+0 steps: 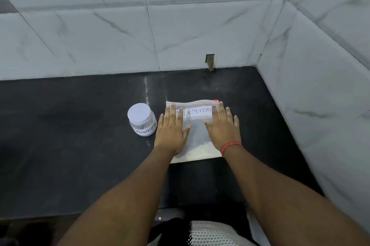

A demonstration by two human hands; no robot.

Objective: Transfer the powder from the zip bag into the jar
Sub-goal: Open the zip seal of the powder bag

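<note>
A clear zip bag (197, 129) labelled "MILK POWDER" lies flat on the black counter (70, 145), its zip edge with a small red tab pointing to the wall. Pale powder sits at its near end. My left hand (171, 130) rests flat on the bag's left side, fingers spread. On the bag's right side my right hand (223, 127) lies flat too, a red thread around its wrist. A small clear jar (142, 119) with a white lid and a "POWDER" label stands upright just left of my left hand, lid on.
Marble-patterned tiled walls (180, 35) close the counter at the back and on the right, forming a corner. A small hole with a stub (210, 62) shows in the back wall above the bag. The counter's front edge runs near my body.
</note>
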